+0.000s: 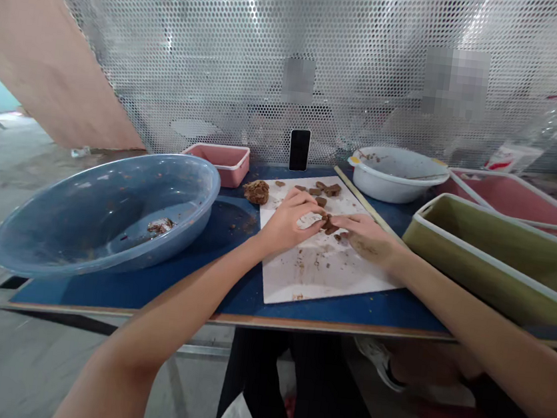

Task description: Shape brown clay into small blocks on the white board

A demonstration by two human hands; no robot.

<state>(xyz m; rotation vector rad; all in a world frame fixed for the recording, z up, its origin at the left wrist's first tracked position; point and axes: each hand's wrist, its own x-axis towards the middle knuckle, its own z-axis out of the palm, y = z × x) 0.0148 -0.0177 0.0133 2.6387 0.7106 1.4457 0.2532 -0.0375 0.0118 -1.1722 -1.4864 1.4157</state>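
Both hands are at the middle of the white board [331,279], which lies flat on the blue worktop [235,305]. Left hand [293,219]: fingers curled, thumb and index rounded into a near ring, tips on a small brown chunk [328,223]. Right hand [363,237]: fingers narrow, tips on the same chunk from the other side. Too small to tell if it's one piece or a few pressed together.

More brown pieces [329,189] sit at the board's far edge, crumbs scattered on the near half. Rough brown lump [256,192] just beside the board's far left corner.

Left: big blue basin [108,200], some brown debris [160,226] in the bottom. Small pink bin [237,169] behind it. Phone [299,150] upright against the perforated metal panel [226,49].

Right: pale stick [364,199] running diagonally along the board's edge, partly behind the right hand. White basin [391,187] beyond it, then olive bin [492,274], larger pink bin [526,197] behind that, clear bottle [541,131] further back, tilted.
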